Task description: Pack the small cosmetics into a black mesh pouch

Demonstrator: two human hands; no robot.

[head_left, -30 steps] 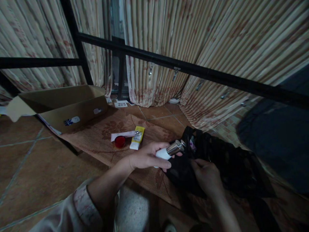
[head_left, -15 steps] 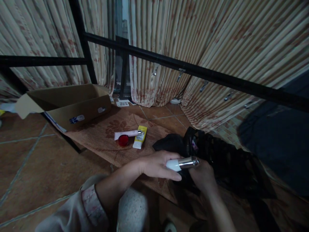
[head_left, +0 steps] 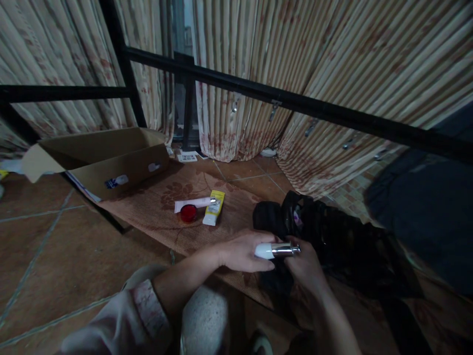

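Observation:
My left hand is closed around a slim white cosmetic bottle with a silver top, its thumb lying along the near side. Right beside it, my right hand is closed at the near edge of a black bag; its fingertips are partly hidden behind the bottle. Dark fabric of the bag hangs below both hands. Left of the bag lie a pale pink tube with a silver cap, a round red container and a yellow-and-white tube, close together on the brown patterned cloth surface.
An open cardboard box stands on the left end of the cloth surface. A black metal rail with small clips crosses in front of striped curtains. Something large and dark blue is at the right. Brown floor tiles show at left.
The bag's left edge has drawn in to the right. My right hand has shifted slightly left, closer to my left hand, which still holds the bottle. The tubes and red container stay put.

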